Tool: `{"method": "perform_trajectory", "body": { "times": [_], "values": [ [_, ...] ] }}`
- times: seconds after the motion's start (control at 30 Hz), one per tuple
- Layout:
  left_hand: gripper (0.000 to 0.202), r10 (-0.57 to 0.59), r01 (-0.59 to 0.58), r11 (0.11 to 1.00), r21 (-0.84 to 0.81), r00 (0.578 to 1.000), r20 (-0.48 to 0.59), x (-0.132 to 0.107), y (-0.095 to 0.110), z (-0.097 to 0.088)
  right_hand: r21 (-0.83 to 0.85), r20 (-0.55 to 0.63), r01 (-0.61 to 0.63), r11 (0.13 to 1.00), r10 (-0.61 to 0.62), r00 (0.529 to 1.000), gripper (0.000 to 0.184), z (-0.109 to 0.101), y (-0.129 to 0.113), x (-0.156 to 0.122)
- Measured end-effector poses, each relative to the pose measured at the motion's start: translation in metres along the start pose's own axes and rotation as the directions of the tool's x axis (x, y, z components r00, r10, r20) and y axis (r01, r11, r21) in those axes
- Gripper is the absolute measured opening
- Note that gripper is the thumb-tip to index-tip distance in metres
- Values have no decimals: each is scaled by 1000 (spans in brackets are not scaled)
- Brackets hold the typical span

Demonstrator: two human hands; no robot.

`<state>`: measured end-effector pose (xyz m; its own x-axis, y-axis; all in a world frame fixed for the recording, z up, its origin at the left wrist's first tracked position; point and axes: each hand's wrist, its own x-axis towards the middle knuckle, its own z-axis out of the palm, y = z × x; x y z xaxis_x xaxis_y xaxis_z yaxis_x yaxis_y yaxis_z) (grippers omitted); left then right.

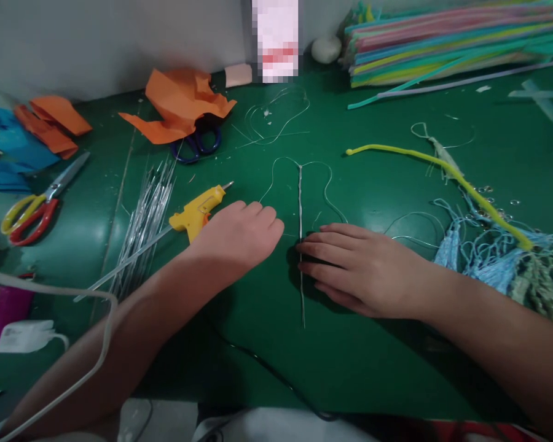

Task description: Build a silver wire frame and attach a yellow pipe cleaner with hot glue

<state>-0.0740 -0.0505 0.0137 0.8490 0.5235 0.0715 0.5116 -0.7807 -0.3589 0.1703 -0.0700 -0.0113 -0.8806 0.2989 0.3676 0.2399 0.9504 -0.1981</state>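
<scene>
A twisted silver wire stem [300, 205] lies upright in the view, between my two hands. From its top a thin thread [330, 181] curves out to both sides, one end running to each hand. My left hand [246, 236] is closed, with the left end of the thread going in at its knuckles; the fingertips are hidden. Stretched out flat, the fingers of my right hand [359, 264] rest with their tips on the middle of the stem. A yellow glue gun [198, 210] is just behind my left hand.
Silver wires [142, 230], red-yellow scissors [46, 202] and orange paper [179, 104] lie left. Colourful pipe cleaners [442, 46] are stacked at the back right. A yellow pipe cleaner [465, 184] and blue tassels [488, 264] lie right. A black cord [267, 365] crosses the near table.
</scene>
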Motion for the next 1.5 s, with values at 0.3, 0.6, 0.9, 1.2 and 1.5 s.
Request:
{"method": "perform_trajectory", "body": {
  "times": [0.3,0.6,0.9,1.2,1.5],
  "values": [
    [19,30,-32,999,-32,999,-41,4,5,1,10,13,-4,1000,4,1000,29,2,1,-1],
    [20,1,-1,1000,-5,998,-59,4,8,5,17,13,-22,1000,22,1000,29,4,0,-2],
    [20,-33,32,999,-40,999,-12,1,8,9,33,-51,-106,994,108,993,25,1,-1,-1],
    [20,-29,29,999,-43,1000,11,0,8,9,-239,-33,-299,924,299,954,19,0,10,-2],
    [19,-35,35,999,-39,999,6,0,9,9,-280,9,-303,911,318,948,19,4,13,1]
  ]
}}
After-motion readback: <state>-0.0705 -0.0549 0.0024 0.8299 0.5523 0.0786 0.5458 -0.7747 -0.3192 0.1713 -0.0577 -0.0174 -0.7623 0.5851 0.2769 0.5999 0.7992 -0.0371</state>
